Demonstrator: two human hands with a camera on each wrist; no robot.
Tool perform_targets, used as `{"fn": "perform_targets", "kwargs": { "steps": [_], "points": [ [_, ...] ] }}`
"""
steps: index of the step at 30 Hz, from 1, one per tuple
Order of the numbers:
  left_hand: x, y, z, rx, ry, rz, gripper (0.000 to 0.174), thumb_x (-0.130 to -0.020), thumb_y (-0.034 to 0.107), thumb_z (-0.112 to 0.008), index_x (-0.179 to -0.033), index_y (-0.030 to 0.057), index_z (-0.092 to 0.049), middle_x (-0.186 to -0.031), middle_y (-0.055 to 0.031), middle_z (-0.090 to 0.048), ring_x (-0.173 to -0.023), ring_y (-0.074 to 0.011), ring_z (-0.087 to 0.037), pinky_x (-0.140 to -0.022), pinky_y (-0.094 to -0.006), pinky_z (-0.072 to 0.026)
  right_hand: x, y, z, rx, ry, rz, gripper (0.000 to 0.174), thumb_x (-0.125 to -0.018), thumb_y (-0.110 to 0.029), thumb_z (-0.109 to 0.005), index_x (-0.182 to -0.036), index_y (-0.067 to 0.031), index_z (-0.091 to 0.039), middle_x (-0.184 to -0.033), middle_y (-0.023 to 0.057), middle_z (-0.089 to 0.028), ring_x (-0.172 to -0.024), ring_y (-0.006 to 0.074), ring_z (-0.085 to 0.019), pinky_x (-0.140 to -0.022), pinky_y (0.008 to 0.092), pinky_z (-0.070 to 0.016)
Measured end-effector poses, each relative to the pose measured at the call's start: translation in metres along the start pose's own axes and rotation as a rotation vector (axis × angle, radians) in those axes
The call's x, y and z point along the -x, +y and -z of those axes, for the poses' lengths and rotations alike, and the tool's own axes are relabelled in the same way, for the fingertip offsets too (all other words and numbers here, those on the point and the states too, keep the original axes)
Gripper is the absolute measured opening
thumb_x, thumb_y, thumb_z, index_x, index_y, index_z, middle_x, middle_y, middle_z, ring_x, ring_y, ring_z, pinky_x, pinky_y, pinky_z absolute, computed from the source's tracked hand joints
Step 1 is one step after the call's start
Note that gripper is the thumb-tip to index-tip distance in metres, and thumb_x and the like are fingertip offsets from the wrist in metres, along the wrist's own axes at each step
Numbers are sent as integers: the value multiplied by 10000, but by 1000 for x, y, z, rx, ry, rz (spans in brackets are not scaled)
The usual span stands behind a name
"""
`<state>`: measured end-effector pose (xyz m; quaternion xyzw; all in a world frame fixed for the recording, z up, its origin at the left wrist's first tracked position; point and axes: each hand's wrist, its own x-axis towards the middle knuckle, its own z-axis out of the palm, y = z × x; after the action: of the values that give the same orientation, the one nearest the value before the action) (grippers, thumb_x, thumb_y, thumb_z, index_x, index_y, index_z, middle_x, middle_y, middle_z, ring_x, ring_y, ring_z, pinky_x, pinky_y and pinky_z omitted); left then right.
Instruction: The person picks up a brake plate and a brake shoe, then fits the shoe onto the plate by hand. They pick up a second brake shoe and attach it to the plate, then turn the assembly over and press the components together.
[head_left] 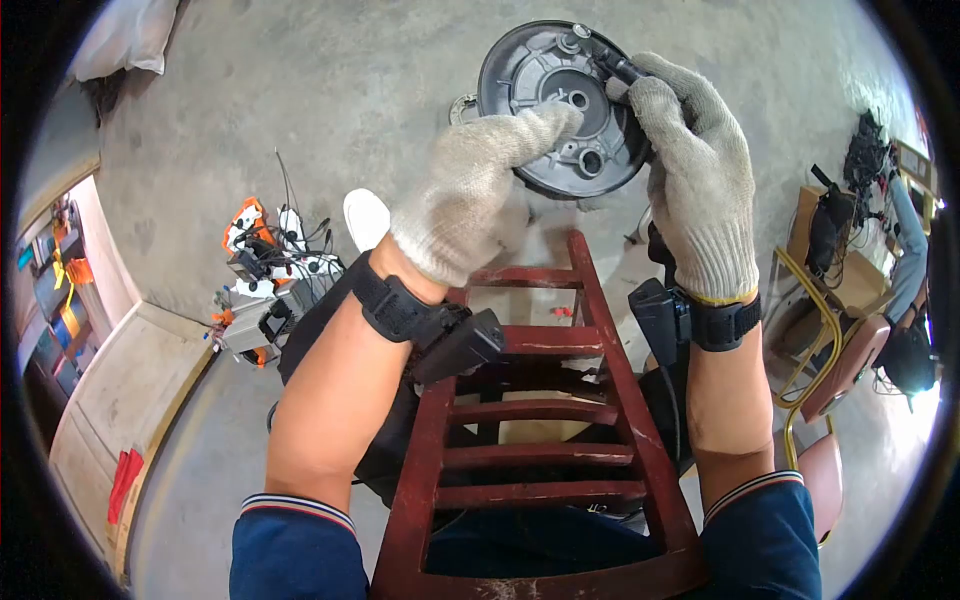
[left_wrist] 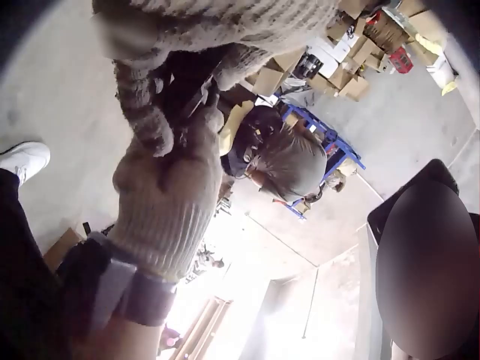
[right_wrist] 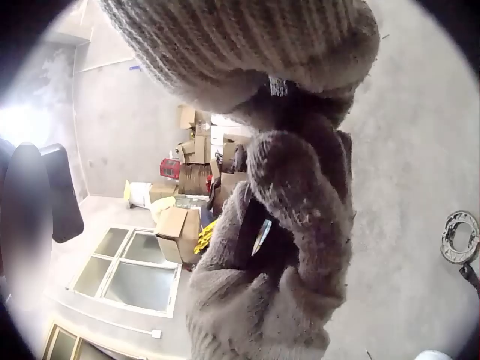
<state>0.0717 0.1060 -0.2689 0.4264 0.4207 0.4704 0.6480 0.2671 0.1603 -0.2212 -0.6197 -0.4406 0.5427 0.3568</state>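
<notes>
A round metal brake plate (head_left: 548,172), with a dark rim and cast ribs and bosses, is held out in front in the head view. My gloved left hand (head_left: 470,185) grips its near left side, the thumb laid across the face toward the central hub. At the right rim my gloved right hand (head_left: 705,165) pinches a black lever (head_left: 625,70) on the plate between thumb and fingers. In the right wrist view the left-hand fingers (right_wrist: 296,180) are curled round the dark edge. The plate's underside is mostly hidden by the gloves.
A brake shoe ring (right_wrist: 459,236) lies on the concrete floor beyond the plate. A red wooden stool or chair frame (head_left: 540,455) stands between the legs. Power strips and cables (head_left: 275,250) lie at left. A pink chair (head_left: 850,365) stands at right.
</notes>
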Motion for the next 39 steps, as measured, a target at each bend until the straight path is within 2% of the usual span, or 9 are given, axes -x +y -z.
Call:
{"fn": "perform_targets", "kwargs": {
  "steps": [1, 9, 11, 22, 27, 29, 36, 38, 39],
  "points": [
    [-2, -1, 8, -443, -75, -198, 388, -957, 83, -631, -1325, -40, -652, -1286, -180, -710, -1182, -271, -689, -999, -379, -580, 0, -1, 1, 33, -6, -1, 341, -1010, -161, -643, -1274, 54, -671, -1110, 131, -751, -1014, 155, -706, -899, 266, -541],
    [-18, -7, 32, -137, 218, 40, 437, -878, -71, -619, -1304, 3, -686, -1271, -182, -722, -1144, -290, -718, -997, -349, -575, 2, -4, 3, 129, 10, -30, 336, -994, -173, -673, -1267, 24, -684, -1082, 91, -762, -977, 122, -696, -890, 259, -540],
    [-16, -7, 41, -472, 224, -63, 414, -906, -55, -620, -1305, 29, -694, -1263, -173, -728, -1127, -273, -724, -984, -340, -580, 4, -3, 1, 175, -38, -39, 317, -995, -150, -668, -1264, 17, -684, -1033, 78, -757, -903, 107, -684, -824, 248, -552],
    [-21, -23, 29, -16, 246, 295, 323, -1054, 284, -638, -1197, 8, -725, -1115, -96, -756, -979, -154, -709, -843, -272, -550, 12, 6, -10, 310, -201, 50, 257, -962, -134, -672, -1184, -6, -688, -871, 103, -684, -797, 148, -638, -770, 297, -524],
    [-22, -38, 19, 25, 345, 155, 341, -1058, 318, -635, -1175, 15, -740, -1025, -62, -771, -799, -86, -667, -625, -220, -488, 14, 0, -9, 355, -195, 52, 238, -954, -152, -689, -1142, -6, -687, -884, 126, -718, -812, 186, -692, -768, 314, -543],
    [-21, -8, 16, -38, 240, 359, 344, -1063, 335, -626, -1180, 37, -751, -966, -34, -773, -689, -51, -600, -528, -210, -410, 14, -2, -9, 391, -206, 44, 236, -949, -155, -697, -1132, -5, -686, -887, 135, -730, -819, 201, -713, -768, 324, -551],
    [-18, -4, 12, -213, 175, 382, 286, -1076, 242, -593, -1271, 88, -734, -995, -44, -781, -721, -83, -641, -584, -238, -481, 14, 4, -12, 375, -180, 101, 243, -931, -154, -724, -1116, 1, -690, -899, 165, -745, -815, 228, -738, -752, 335, -570],
    [-15, -26, 20, -567, 69, -146, 305, -1061, 84, -549, -1330, 61, -693, -1055, -79, -787, -831, -147, -714, -697, -298, -559, 14, 3, -12, 383, -180, 86, 242, -931, -152, -724, -1114, 3, -691, -902, 167, -746, -813, 228, -739, -750, 335, -570],
    [-15, -27, 19, -566, 68, -146, 305, -1061, 84, -549, -1330, 61, -693, -1055, -79, -787, -831, -147, -714, -697, -298, -559, 14, 2, -12, 383, -184, 80, 237, -931, -147, -722, -1112, 2, -690, -899, 166, -745, -810, 232, -739, -749, 336, -571]
  ]
}}
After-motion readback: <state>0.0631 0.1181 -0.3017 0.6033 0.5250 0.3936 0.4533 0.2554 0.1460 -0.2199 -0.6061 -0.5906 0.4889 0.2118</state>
